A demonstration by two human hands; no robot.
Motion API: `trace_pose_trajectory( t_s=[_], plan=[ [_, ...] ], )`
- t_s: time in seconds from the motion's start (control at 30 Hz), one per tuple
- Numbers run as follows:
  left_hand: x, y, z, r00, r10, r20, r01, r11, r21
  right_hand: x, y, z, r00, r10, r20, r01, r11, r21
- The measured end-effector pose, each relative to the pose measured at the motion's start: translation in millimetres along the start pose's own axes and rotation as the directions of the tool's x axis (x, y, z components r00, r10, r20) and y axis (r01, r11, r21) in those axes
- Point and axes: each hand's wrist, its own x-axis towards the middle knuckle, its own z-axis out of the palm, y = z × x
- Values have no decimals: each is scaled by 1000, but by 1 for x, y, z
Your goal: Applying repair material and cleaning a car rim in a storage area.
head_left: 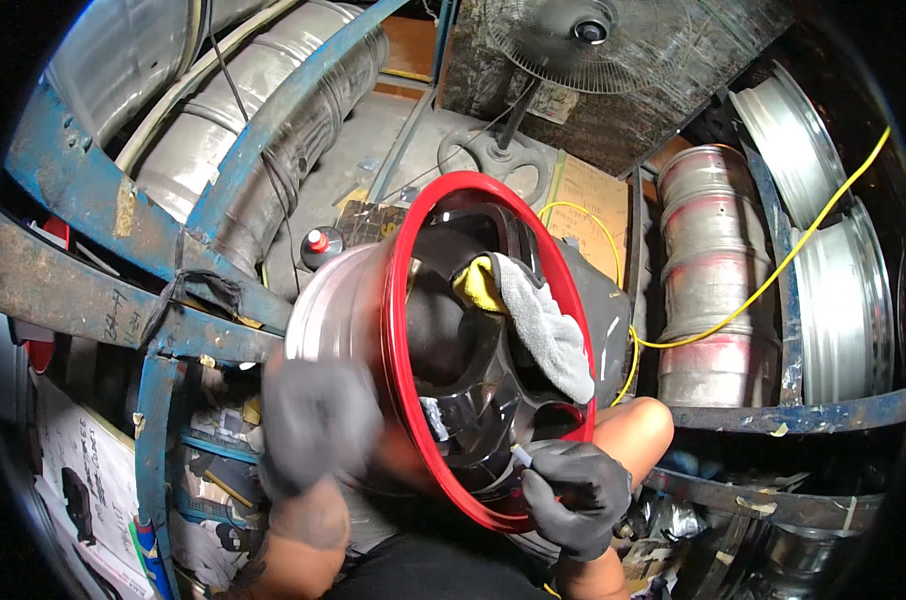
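One wheel point(470, 345) looks part-worked, remainder unclear: right hand point(579, 495) pinching a pale stub point(521, 456), left hand point(320, 427) too blurred to tell.

The wheel rim point(491, 378) is tilted, with its face angled to the right. It has a red outer lip, glossy black spokes and a silver barrel extending left. A grey towel point(543, 325), yellow at one end, is draped across the face, toward the lip's right edge. A small pale-tipped item point(522, 456), gripped in the right hand point(578, 495), is positioned at the lower spokes; contact is indeterminable.
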Motion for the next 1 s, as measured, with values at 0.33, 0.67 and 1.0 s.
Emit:
trace_pose_trajectory(
  t_s=[0.33,0.67,1.0],
  plan=[
    [-13,36,130,896,119,429,-53,985,-163,-20,1,-1,987,63,-145,-57,997,46],
    [-13,6,105,901,179,395,106,792,-601,-19,-3,8,972,57,-227,-33,994,106],
    [3,-1,11,640,584,500,162,533,-830,14,-5,6,995,-74,64,82,989,-122]
  ],
)
